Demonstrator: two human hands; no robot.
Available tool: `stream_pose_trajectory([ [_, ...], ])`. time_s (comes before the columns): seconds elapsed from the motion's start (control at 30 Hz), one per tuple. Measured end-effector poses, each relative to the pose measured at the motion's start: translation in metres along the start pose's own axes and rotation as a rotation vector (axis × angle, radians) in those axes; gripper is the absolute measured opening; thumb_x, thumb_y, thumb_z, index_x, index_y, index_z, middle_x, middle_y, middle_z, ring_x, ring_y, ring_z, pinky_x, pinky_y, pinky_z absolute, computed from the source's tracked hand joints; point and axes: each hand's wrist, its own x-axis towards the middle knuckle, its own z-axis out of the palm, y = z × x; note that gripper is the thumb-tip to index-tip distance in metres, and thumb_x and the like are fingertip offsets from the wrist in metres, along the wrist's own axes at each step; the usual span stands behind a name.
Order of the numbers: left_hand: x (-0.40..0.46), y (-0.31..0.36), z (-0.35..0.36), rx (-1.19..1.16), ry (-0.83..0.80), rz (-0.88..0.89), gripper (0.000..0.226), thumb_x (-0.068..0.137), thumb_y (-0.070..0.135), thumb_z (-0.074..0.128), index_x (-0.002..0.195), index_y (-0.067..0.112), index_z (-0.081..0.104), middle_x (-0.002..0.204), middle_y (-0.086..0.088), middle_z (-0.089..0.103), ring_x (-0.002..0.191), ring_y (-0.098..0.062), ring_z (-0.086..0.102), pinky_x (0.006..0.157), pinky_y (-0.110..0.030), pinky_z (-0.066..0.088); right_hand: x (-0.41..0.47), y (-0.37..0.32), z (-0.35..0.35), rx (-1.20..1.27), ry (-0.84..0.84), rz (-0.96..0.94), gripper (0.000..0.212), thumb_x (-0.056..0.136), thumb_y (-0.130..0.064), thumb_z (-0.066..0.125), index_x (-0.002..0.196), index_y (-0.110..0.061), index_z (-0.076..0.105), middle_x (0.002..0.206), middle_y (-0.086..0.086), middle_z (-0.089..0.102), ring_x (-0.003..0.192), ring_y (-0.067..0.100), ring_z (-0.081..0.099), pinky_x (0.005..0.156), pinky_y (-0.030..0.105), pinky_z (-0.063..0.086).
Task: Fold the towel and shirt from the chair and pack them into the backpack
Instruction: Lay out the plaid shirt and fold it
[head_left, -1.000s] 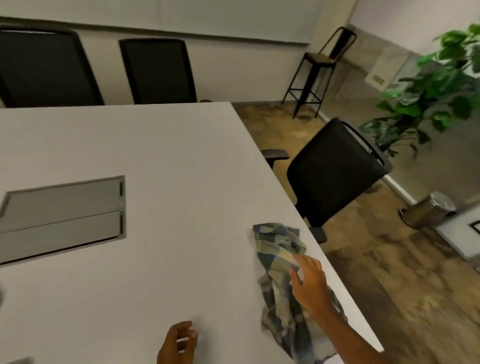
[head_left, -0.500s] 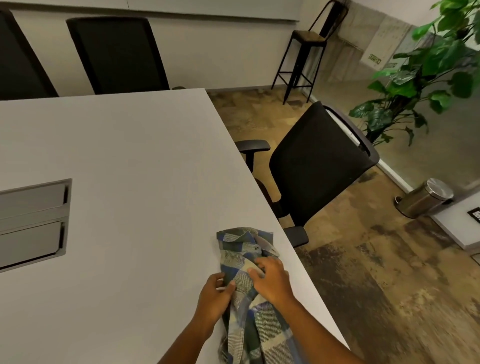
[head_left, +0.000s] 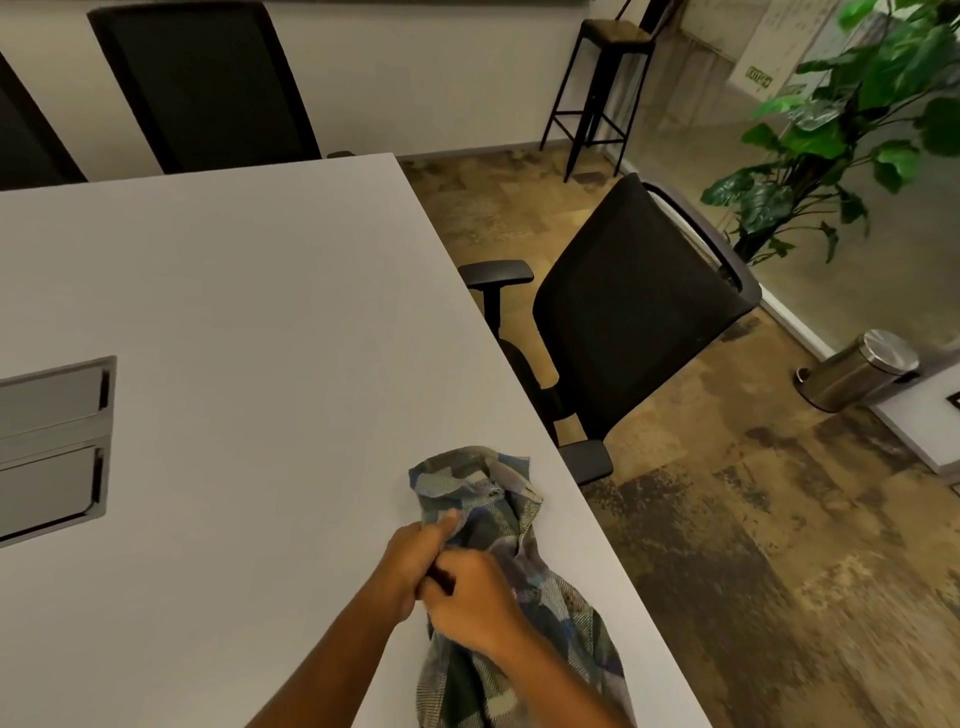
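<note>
A crumpled plaid shirt (head_left: 483, 499) in blue, green and white lies near the right edge of the grey table (head_left: 234, 322), its collar end pointing away from me. My left hand (head_left: 415, 558) pinches the shirt's left edge with thumb and curled fingers. My right hand (head_left: 475, 603) sits right beside it with fingers curled into the fabric. The lower part of the shirt runs under my right forearm toward the frame's bottom. No towel or backpack is in view.
A black office chair (head_left: 623, 332) stands just off the table's right edge, its seat tucked partly under. A metal cable hatch (head_left: 52, 441) is set into the table at left. More black chairs (head_left: 208, 83), a bar stool (head_left: 602, 88), a plant (head_left: 857, 130) and a steel bin (head_left: 862, 369) stand around.
My left hand has come up from the table's near edge and taken hold of the shirt beside my right hand. Both hands now bunch the fabric; the view has shifted right.
</note>
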Motion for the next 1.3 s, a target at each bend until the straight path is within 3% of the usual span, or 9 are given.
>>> stream_pose_trajectory([
  [0.13, -0.008, -0.010, -0.015, 0.018, 0.096, 0.098, 0.030, 0.109, 0.036, 0.051, 0.108, 0.015, 0.071, 0.102, -0.012, 0.077, 0.091, -0.031, 0.074, 0.079, -0.046, 0.064, -0.018, 0.002, -0.039, 0.352, -0.082, 0.084, 0.016, 0.101, -0.023, 0.065, 0.096, -0.030, 0.080, 0.093, 0.000, 0.080, 0.088, 0.018, 0.077, 0.079, 0.027, 0.062],
  [0.3, -0.034, -0.020, -0.033, -0.102, 0.124, 0.161, 0.036, 0.105, 0.040, 0.050, 0.125, 0.012, 0.061, 0.117, -0.013, 0.070, 0.093, -0.027, 0.071, 0.065, -0.031, 0.065, 0.014, 0.071, -0.085, 0.310, 0.524, 0.293, 0.023, 0.102, -0.005, 0.059, 0.098, -0.022, 0.074, 0.101, 0.001, 0.074, 0.099, 0.025, 0.071, 0.074, 0.020, 0.055],
  [0.47, -0.057, -0.030, -0.057, -0.237, 0.123, 0.084, 0.058, 0.100, 0.034, 0.049, 0.147, 0.000, 0.044, 0.142, -0.024, 0.054, 0.128, -0.050, 0.055, 0.106, -0.061, 0.050, 0.060, 0.080, -0.085, 0.360, 0.159, 0.413, 0.030, 0.102, -0.007, 0.049, 0.121, -0.014, 0.071, 0.119, 0.005, 0.073, 0.110, 0.020, 0.067, 0.089, 0.033, 0.056],
  [0.67, -0.093, -0.039, -0.058, -0.338, 0.103, -0.026, 0.051, 0.104, 0.032, 0.050, 0.151, 0.015, 0.045, 0.147, -0.016, 0.058, 0.133, -0.041, 0.056, 0.111, -0.051, 0.050, 0.083, 0.033, -0.066, 0.608, -0.233, 0.487, 0.029, 0.103, -0.024, 0.057, 0.116, -0.011, 0.079, 0.118, 0.019, 0.075, 0.108, 0.037, 0.071, 0.092, 0.047, 0.061],
  [0.83, -0.119, -0.033, -0.082, -0.520, -0.102, 0.176, 0.035, 0.096, 0.022, 0.057, 0.131, 0.019, 0.064, 0.119, -0.009, 0.077, 0.111, -0.034, 0.072, 0.088, -0.040, 0.063, 0.084, 0.016, -0.065, 0.724, -0.499, 0.472, 0.043, 0.095, -0.034, 0.071, 0.119, 0.002, 0.075, 0.121, 0.026, 0.071, 0.093, 0.032, 0.071, 0.086, 0.041, 0.061],
  [1.0, -0.155, -0.017, -0.084, -0.572, -0.346, 0.288, 0.077, 0.049, 0.040, 0.104, 0.119, 0.017, 0.079, 0.126, -0.016, 0.074, 0.111, -0.029, 0.074, 0.085, -0.035, 0.063, 0.087, 0.004, -0.062, 0.645, -0.627, 0.308, 0.054, 0.090, -0.026, 0.078, 0.140, -0.014, 0.064, 0.145, 0.023, 0.058, 0.128, 0.038, 0.056, 0.115, 0.059, 0.042],
  [1.13, -0.176, -0.006, -0.083, -0.610, -0.441, 0.320, 0.081, 0.028, 0.037, 0.108, 0.103, 0.017, 0.085, 0.114, -0.017, 0.077, 0.096, -0.029, 0.078, 0.077, -0.036, 0.064, 0.078, -0.023, -0.065, 0.518, -0.669, 0.140, 0.056, 0.092, -0.020, 0.075, 0.145, -0.028, 0.058, 0.157, 0.014, 0.046, 0.143, 0.039, 0.046, 0.122, 0.062, 0.030],
  [1.2, -0.188, 0.002, -0.083, -0.661, -0.541, 0.411, 0.064, 0.071, 0.031, 0.096, 0.126, 0.008, 0.074, 0.132, -0.023, 0.068, 0.116, -0.034, 0.071, 0.094, -0.042, 0.059, 0.071, -0.029, -0.065, 0.497, -0.781, 0.056, 0.057, 0.098, -0.012, 0.064, 0.153, -0.020, 0.049, 0.158, 0.016, 0.044, 0.146, 0.042, 0.040, 0.123, 0.059, 0.029],
  [1.3, -0.216, 0.017, -0.083, -0.893, -0.542, 0.525, 0.049, 0.112, 0.002, 0.006, 0.158, -0.016, 0.009, 0.164, -0.040, 0.016, 0.154, -0.051, 0.017, 0.126, -0.056, 0.014, 0.053, -0.041, -0.067, 0.530, -0.888, 0.015, 0.051, 0.102, 0.000, 0.047, 0.153, -0.004, 0.045, 0.145, 0.013, 0.057, 0.133, 0.030, 0.056, 0.113, 0.042, 0.045],
])
